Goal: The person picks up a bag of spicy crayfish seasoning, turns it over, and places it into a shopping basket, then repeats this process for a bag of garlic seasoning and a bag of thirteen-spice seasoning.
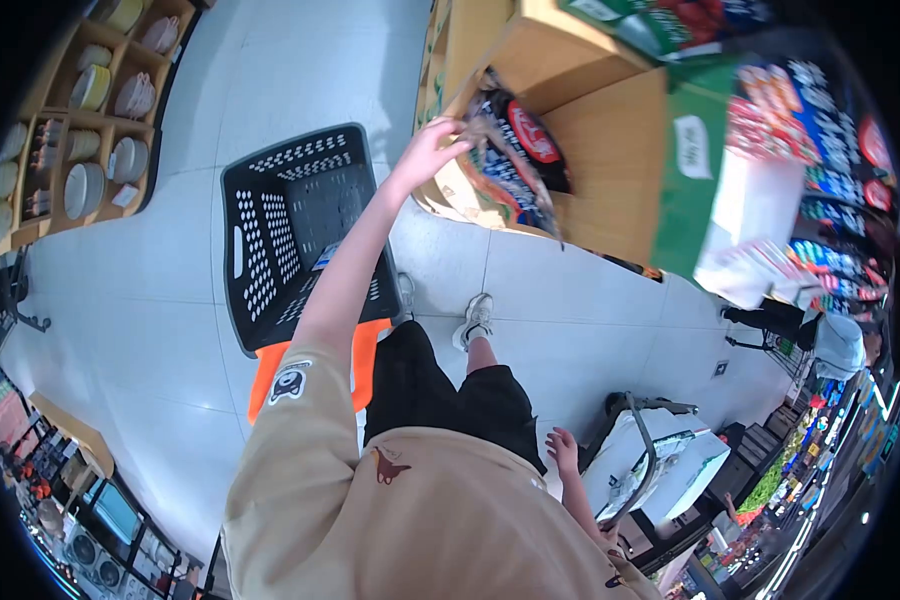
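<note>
My left hand (427, 150) reaches out ahead and grips the edge of a dark snack bag (515, 160) with a red oval label. The bag hangs at the mouth of a cardboard display box (610, 150) full of similar bags. My right hand (562, 446) hangs by my hip with its fingers loosely apart, holding nothing. Below my outstretched arm a black perforated shopping basket (270, 230) on an orange base (365, 350) stands on the floor, with one small flat item inside.
Wooden shelves of bowls and plates (90, 110) line the far left. A white trolley with a grey handle (660, 455) stands at my right. Packed snack shelves (830, 180) fill the right side, where another person (835, 345) stands. White tiled floor lies between.
</note>
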Demonstrator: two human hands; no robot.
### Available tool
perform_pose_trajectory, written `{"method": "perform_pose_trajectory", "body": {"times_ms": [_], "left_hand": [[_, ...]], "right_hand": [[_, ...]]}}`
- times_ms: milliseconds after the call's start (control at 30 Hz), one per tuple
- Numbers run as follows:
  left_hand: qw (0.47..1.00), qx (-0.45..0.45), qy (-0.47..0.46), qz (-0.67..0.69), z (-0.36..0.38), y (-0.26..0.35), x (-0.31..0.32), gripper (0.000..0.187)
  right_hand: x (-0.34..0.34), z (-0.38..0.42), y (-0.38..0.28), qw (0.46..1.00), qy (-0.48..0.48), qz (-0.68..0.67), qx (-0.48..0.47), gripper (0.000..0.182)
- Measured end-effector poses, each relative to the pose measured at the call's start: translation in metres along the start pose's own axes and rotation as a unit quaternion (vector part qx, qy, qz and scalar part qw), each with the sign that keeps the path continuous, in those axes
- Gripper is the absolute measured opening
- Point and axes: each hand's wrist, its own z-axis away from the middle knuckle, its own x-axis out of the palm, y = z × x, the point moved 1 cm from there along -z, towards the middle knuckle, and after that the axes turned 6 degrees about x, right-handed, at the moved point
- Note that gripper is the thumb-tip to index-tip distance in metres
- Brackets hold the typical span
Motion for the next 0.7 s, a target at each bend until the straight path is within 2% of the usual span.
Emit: {"method": "perform_pose_trajectory", "body": {"times_ms": [67,167,233,267,333,367,467,533,600,667,700], "left_hand": [[0.999,0.0,0.034,0.02,0.01,-0.005,0.001,0.021],[0.998,-0.015,0.058,0.025,0.044,0.035,-0.002,0.014],[0.992,-0.052,0.047,-0.106,0.061,0.072,-0.004,0.01],[0.992,-0.046,0.047,-0.111,0.07,0.092,-0.004,0.01],[0.948,-0.026,-0.028,-0.315,0.086,0.141,-0.003,0.011],[0.933,0.012,-0.038,-0.357,0.095,0.15,0.003,0.014],[0.932,0.06,0.011,-0.357,0.126,0.187,0.023,0.014],[0.932,0.043,0.021,-0.36,0.142,0.213,0.033,0.012],[0.96,0.03,0.1,-0.259,0.159,0.236,0.042,0.01],[0.966,0.062,0.124,-0.218,0.169,0.265,0.051,0.008],[0.976,0.025,0.122,-0.181,0.174,0.285,0.056,0.008]], "right_hand": [[-0.002,0.002,-0.002,0.999,-0.004,-0.027,-0.016,0.031],[-0.002,-0.008,-0.01,0.998,-0.019,-0.028,-0.053,0.03],[-0.002,-0.026,-0.02,0.997,-0.025,-0.016,-0.078,0.03],[-0.002,-0.036,-0.023,0.995,-0.029,0.005,-0.093,0.03],[-0.003,-0.062,-0.036,0.988,-0.045,0.017,-0.145,0.03],[-0.004,-0.07,-0.049,0.984,-0.05,0.03,-0.169,0.03],[-0.001,-0.093,-0.089,0.96,-0.066,0.064,-0.266,0.029],[0.005,-0.085,-0.124,0.935,-0.058,0.071,-0.343,0.029],[0.011,-0.068,-0.155,0.915,-0.062,0.059,-0.394,0.029],[0.018,-0.038,-0.182,0.89,-0.161,0.004,-0.427,0.035],[0.021,-0.02,-0.191,0.889,-0.163,0.001,-0.427,0.035]]}}
